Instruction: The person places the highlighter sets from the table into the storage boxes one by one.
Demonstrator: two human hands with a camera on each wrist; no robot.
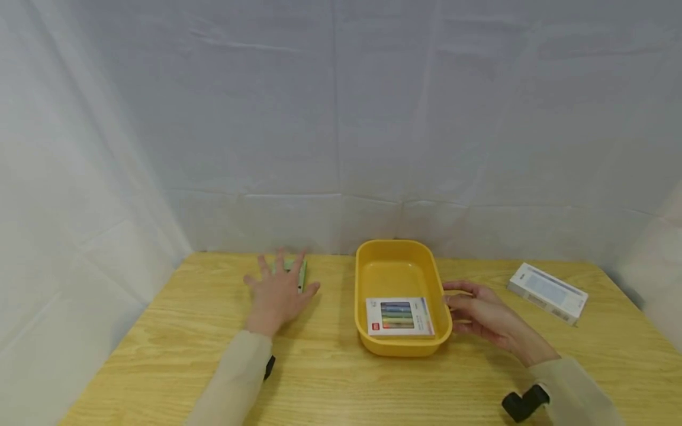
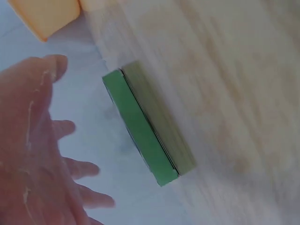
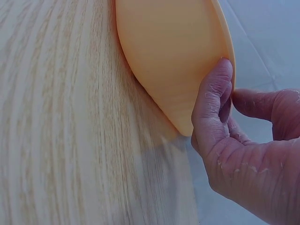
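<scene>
Unreadably small, a red label (image 1: 375, 326) marks the tray's (image 1: 394, 277) box (image 1: 402, 318).

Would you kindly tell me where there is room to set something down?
Bare table lies nearside of the yellow tray, between the sleeves, and left of the left hand. The right hand crowds the gap between tray and white box.
</scene>
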